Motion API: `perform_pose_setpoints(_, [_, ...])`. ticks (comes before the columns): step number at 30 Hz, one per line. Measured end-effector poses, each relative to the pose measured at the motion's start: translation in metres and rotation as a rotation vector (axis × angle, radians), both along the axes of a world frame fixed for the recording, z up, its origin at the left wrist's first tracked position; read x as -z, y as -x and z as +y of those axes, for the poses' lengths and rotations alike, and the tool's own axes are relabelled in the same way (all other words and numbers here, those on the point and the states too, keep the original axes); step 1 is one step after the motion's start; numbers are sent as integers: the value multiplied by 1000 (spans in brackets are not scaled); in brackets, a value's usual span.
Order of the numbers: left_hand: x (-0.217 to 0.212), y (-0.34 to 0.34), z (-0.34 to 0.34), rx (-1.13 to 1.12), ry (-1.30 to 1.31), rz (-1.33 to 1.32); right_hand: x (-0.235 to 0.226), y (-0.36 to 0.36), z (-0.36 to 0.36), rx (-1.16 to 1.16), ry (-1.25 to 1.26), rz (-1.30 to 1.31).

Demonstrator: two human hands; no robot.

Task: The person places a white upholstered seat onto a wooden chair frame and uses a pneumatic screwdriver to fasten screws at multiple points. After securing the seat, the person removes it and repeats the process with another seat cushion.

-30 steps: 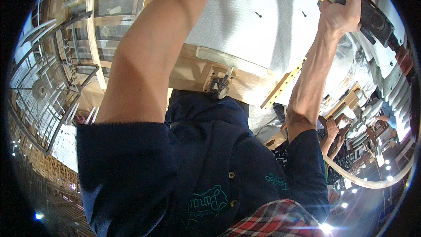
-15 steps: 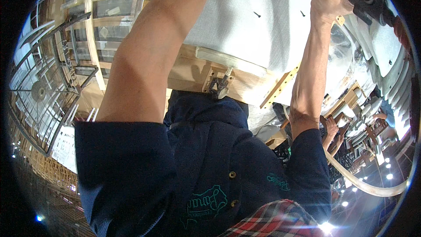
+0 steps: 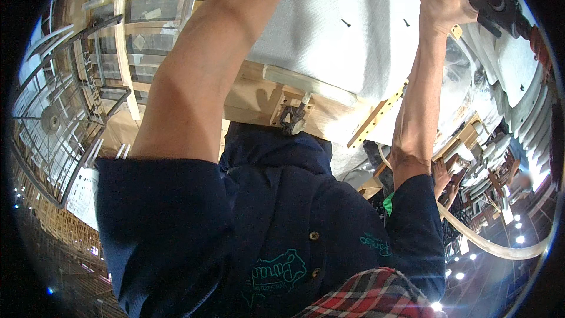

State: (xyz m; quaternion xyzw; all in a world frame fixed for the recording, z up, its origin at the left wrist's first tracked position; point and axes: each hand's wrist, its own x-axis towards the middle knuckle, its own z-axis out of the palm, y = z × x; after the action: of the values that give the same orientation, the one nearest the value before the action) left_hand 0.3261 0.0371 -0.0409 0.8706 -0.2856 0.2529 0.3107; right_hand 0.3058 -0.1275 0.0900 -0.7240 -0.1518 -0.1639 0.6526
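My right hand [image 3: 442, 1] is closed around a black power screwdriver [image 3: 500, 5] at the upper right. The tool's pale nose points left, with a thin dark bit at the top edge. Below it lies a panel covered in whitish woven fabric [image 3: 312, 35]. Two dark screws stand in it, a left screw [image 3: 346, 22] and a right screw [image 3: 406, 22]. Across the panel stretches my left forearm [image 3: 194, 71]. Only a sliver of my left hand shows at the top edge, its fingers cut off by the frame.
A wooden edge with a metal toggle clamp [image 3: 291, 118] lies close to my body. Beside it runs a drilled wooden strip [image 3: 376, 118]. A wire-guarded fan [image 3: 53, 121] and wooden slats [image 3: 126, 47] are at left. Another person's hand [image 3: 441, 177] and a pale hose [image 3: 500, 250] are at right.
My right hand and the screwdriver have shifted slightly down and right. More of the tool's nose and its bit now shows. My left forearm has moved slightly.
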Motion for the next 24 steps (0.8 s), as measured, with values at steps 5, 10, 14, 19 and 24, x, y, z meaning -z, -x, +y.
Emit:
perform_pose_setpoints(5, [1,-1,-2,4,13,-8,-5,1,1,44,63,42])
perform_pose_setpoints(10, [-2,0,-1,0,-18,25,-4,0,1,22,28,38])
perform_pose_setpoints(14, [-2,-1,0,-7,-16,7,-6,-1,0,6,187,-23])
perform_pose_setpoints(19, [0,-1,0,2,15,-34,1,0,8,77,86,36])
perform_pose_setpoints(24, [0,0,-1,-10,-5,-6,3,-4,3,57,79,37])
